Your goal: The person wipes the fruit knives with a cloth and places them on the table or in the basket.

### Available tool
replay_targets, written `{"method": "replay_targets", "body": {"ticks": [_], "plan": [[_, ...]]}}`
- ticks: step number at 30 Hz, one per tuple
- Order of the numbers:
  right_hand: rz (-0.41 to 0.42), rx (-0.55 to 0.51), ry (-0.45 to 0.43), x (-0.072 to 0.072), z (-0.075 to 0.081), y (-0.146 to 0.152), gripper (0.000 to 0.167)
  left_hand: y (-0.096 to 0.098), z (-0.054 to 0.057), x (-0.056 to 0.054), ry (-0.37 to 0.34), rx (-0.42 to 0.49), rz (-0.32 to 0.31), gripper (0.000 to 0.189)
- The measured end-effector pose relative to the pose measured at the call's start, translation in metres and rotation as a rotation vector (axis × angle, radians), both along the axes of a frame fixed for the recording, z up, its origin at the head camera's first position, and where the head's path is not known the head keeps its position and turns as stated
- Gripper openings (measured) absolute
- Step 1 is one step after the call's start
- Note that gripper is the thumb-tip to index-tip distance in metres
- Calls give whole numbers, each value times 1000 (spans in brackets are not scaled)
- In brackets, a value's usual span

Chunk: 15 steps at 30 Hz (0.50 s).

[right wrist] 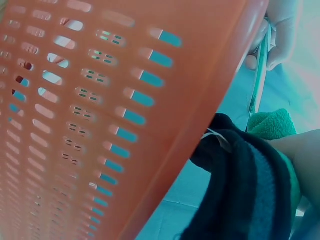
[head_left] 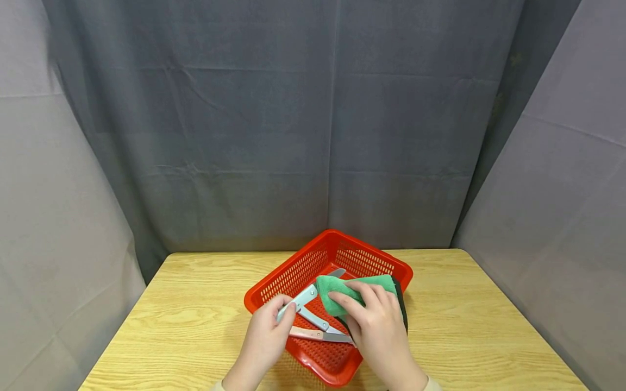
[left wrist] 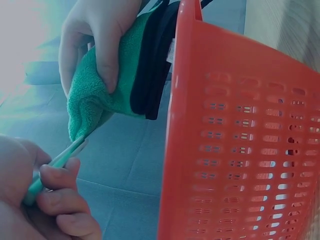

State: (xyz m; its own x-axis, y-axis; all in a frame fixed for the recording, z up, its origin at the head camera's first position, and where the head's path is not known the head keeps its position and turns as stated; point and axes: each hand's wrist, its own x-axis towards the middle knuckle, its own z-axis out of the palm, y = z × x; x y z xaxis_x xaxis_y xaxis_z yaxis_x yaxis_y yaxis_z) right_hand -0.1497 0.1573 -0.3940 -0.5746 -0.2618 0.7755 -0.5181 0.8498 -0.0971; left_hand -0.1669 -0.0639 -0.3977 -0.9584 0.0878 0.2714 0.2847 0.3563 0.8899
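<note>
1. Watching from the head view: my left hand [head_left: 266, 331] pinches the pale green handle of a kitchen knife [head_left: 305, 296], fingers curled round it, over the near-left part of the red basket [head_left: 293, 274].
2. My right hand [head_left: 376, 320] clamps a folded green cloth [head_left: 342, 288] with a black cloth [head_left: 402, 304] under it, thumb and fingers wrapped round the bundle, right over the blade.
3. From the left wrist view, the blade tip disappears into the green fold, so I judge the wiping is underway, not finished.
4. A pair of scissors [head_left: 320, 334] with a pinkish handle lies on the basket floor, near side, untouched by either hand.
5. Basket sits mid-table on the wooden table [head_left: 195, 304]; how clean the blade is I cannot tell.
</note>
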Motion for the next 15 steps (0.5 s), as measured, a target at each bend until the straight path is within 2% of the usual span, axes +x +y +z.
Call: {"method": "replay_targets", "body": {"ticks": [5,15], "plan": [[-22,-21,-20,0,1,2,56,0,1,1,19,-4,1,10],[-72,-36,23,-3,2,5,55,0,2,2,8,13,-1,9]]}}
